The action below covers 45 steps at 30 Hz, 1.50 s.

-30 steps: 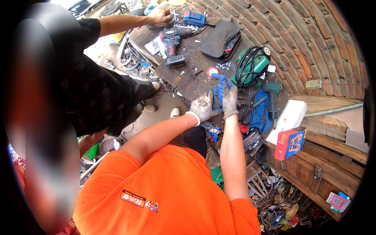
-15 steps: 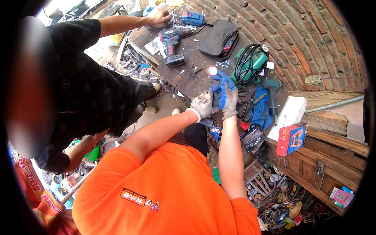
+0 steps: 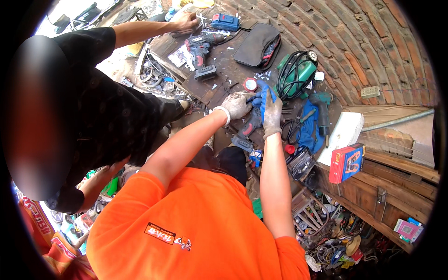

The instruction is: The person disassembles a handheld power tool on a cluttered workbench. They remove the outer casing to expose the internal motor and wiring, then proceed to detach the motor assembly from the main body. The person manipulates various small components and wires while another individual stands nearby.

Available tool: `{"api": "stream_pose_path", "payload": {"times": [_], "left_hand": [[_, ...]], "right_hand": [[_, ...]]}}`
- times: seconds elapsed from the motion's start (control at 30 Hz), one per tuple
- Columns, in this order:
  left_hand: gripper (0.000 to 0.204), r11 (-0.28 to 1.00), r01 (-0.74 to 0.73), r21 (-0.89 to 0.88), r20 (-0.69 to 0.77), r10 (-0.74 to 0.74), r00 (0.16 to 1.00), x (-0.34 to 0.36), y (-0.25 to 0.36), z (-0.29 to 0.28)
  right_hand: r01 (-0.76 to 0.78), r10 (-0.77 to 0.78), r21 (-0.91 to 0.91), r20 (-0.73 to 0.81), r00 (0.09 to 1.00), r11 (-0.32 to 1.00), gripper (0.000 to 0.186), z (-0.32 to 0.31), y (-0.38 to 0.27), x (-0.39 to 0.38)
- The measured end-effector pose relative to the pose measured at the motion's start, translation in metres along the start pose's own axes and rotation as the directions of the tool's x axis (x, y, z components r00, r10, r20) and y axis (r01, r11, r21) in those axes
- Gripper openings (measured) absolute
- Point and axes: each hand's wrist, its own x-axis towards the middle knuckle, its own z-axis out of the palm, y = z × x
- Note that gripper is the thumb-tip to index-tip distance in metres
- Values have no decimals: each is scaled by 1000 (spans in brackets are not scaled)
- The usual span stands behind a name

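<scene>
Head view: a grey pistol-shaped drill (image 3: 253, 123) lies at the near side of the bench, below the gloved hands and between the forearms. Left hand (image 3: 237, 105): fingers curled inward by the drill's front end. Right hand (image 3: 270, 109): blue-coated fingers raised, bunched close to the left fingertips. Red-and-white disc (image 3: 250, 84) just beyond them; green corded tool (image 3: 305, 72) crowding the right side, blue cloth (image 3: 308, 130) below it. Farther off, a dark zip case (image 3: 252, 46) and a second drill (image 3: 199, 51), with a co-worker's hand (image 3: 186, 22) near the latter. Surface: worn dark bench (image 3: 227, 63) flecked with white scraps, against a brick wall (image 3: 326, 42); red-and-blue box (image 3: 347, 163) at right. Drill's front hidden by the hands; cannot tell whether either hand grips anything. Co-worker's head blurred; picture corners black.
</scene>
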Motion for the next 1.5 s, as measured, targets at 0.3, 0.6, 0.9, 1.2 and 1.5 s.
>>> {"api": "stream_pose_path", "payload": {"times": [0.3, 0.6, 0.9, 1.2, 1.5], "left_hand": [[40, 977, -43, 209, 85, 26, 996, 11, 6, -8], [36, 907, -179, 381, 204, 106, 973, 24, 1, -10], [30, 915, -175, 364, -175, 252, 952, 6, -22, -16], [36, 965, -65, 253, -133, 101, 986, -18, -13, -30], [89, 985, 108, -138, 436, -37, 899, -125, -25, -9]], "right_hand": [[-10, 57, 366, -120, 991, 931, 42, -1, 9, 2], [-64, 83, 184, -98, 992, 981, 26, 13, -1, -4], [267, -352, -325, -239, 905, 907, 27, -35, -48, -54], [-217, -342, -966, -253, 905, 141, 44, -115, -2, -57], [296, 115, -955, 297, 948, 27, 67, -3, -15, -145]]}}
